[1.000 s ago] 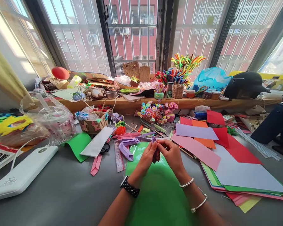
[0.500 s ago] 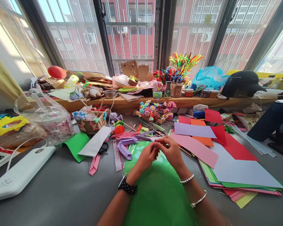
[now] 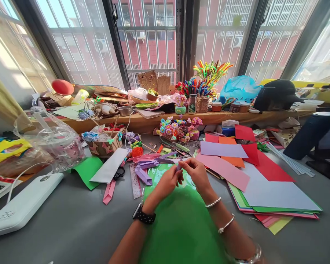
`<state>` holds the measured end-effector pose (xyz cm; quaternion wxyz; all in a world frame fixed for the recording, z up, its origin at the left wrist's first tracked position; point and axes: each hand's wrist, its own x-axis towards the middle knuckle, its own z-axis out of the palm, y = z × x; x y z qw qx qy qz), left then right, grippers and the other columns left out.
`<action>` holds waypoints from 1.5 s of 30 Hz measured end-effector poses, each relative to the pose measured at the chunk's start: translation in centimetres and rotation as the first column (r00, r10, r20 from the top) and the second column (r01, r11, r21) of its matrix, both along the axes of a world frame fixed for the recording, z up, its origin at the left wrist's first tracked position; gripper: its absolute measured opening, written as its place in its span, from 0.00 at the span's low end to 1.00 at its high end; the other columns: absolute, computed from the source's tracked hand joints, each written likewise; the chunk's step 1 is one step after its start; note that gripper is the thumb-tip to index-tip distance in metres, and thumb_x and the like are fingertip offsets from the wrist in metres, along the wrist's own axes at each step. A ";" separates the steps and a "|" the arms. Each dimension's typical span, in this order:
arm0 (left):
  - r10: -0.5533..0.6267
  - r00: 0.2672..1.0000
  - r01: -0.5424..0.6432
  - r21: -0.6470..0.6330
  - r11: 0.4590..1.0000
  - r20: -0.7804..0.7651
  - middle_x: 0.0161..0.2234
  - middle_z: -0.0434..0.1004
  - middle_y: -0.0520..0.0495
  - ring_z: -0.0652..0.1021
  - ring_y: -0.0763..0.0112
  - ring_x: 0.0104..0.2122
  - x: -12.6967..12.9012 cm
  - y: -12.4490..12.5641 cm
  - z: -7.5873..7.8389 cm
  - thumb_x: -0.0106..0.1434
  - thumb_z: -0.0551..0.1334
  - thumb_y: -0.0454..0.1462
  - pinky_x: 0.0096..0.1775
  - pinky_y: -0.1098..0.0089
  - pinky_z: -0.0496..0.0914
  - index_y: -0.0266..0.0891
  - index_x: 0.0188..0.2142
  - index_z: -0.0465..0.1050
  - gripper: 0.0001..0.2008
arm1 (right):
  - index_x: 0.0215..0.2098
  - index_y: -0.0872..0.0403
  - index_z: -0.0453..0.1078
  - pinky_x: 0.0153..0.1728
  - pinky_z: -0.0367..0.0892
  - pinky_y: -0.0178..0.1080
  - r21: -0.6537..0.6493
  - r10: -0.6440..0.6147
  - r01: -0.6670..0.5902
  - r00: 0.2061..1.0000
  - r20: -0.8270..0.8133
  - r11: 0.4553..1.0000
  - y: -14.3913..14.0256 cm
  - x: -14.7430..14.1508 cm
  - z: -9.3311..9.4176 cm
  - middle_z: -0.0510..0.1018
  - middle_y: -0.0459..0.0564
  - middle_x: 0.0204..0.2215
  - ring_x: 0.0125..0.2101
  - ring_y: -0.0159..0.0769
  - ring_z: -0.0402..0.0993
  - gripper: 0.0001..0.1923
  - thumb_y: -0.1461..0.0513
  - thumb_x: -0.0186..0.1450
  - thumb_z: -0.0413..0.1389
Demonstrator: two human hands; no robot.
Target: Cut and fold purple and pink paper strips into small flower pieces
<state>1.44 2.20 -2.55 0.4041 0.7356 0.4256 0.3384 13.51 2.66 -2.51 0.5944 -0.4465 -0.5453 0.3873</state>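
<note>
My left hand (image 3: 167, 182) and my right hand (image 3: 195, 171) meet above a green sheet (image 3: 181, 223) on the grey table. Both pinch a small folded purple paper piece (image 3: 178, 167) between their fingertips; most of it is hidden by the fingers. A black watch sits on my left wrist, and bead and metal bracelets on my right. Just left of the hands lie other folded purple paper pieces (image 3: 143, 175) and a clear ruler (image 3: 135, 180).
A stack of coloured paper sheets (image 3: 266, 183) spreads to the right. A white power bank (image 3: 22, 205) with a cable lies at left, near a plastic bag (image 3: 48, 141). Paper flowers (image 3: 176, 130) and a basket (image 3: 103, 145) stand behind. A cluttered wooden ledge (image 3: 154, 121) runs under the window.
The purple piece, earlier hanging down between my hands, is now drawn up into my fingertips. The view has shifted slightly; my hands stay together in the same spot.
</note>
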 end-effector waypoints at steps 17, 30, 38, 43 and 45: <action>0.507 0.421 -0.218 0.459 0.861 -0.752 0.36 0.76 0.39 0.74 0.56 0.38 -9.5 2.7 3.0 0.56 0.56 0.39 0.34 0.68 0.65 0.37 0.43 0.67 0.16 | 0.21 0.56 0.70 0.24 0.58 0.33 -0.012 0.068 -0.067 0.968 0.241 0.998 -0.5 -0.6 0.0 0.69 0.46 0.19 0.21 0.30 0.62 0.20 0.49 0.57 0.50; 0.434 0.534 -0.161 0.416 0.895 -0.726 0.31 0.77 0.44 0.75 0.62 0.34 -9.4 4.3 3.7 0.54 0.59 0.38 0.34 0.71 0.64 0.39 0.33 0.72 0.08 | 0.21 0.57 0.71 0.23 0.59 0.33 -0.022 0.080 -0.077 0.968 0.236 0.997 0.0 -0.6 -0.8 0.72 0.47 0.19 0.21 0.31 0.65 0.19 0.50 0.56 0.51; 0.421 0.851 -0.259 0.445 0.857 -0.315 0.20 0.69 0.53 0.66 0.75 0.20 -5.5 0.0 3.4 0.54 0.57 0.42 0.24 0.76 0.58 0.35 0.26 0.69 0.11 | 0.35 0.57 0.72 0.20 0.61 0.32 -0.075 0.195 -0.191 0.979 0.054 0.979 -0.4 -1.0 -0.2 0.76 0.50 0.27 0.24 0.33 0.68 0.19 0.52 0.52 0.57; 0.297 0.953 -0.274 0.244 0.930 -0.064 0.16 0.62 0.56 0.61 0.78 0.18 -3.2 -0.8 2.7 0.51 0.60 0.42 0.21 0.77 0.55 0.35 0.24 0.71 0.10 | 0.27 0.56 0.72 0.19 0.59 0.31 -0.030 0.145 -0.144 0.989 0.012 0.989 -0.2 -0.8 -0.3 0.71 0.45 0.18 0.20 0.30 0.64 0.15 0.53 0.53 0.56; 0.298 0.954 -0.297 0.160 0.941 0.020 0.15 0.60 0.57 0.60 0.79 0.17 -3.1 -0.7 2.8 0.50 0.61 0.42 0.20 0.77 0.55 0.35 0.26 0.72 0.11 | 0.25 0.57 0.71 0.19 0.59 0.31 -0.028 0.106 -0.106 0.994 0.017 0.994 -0.1 -0.6 -0.3 0.69 0.44 0.17 0.19 0.29 0.63 0.14 0.53 0.54 0.55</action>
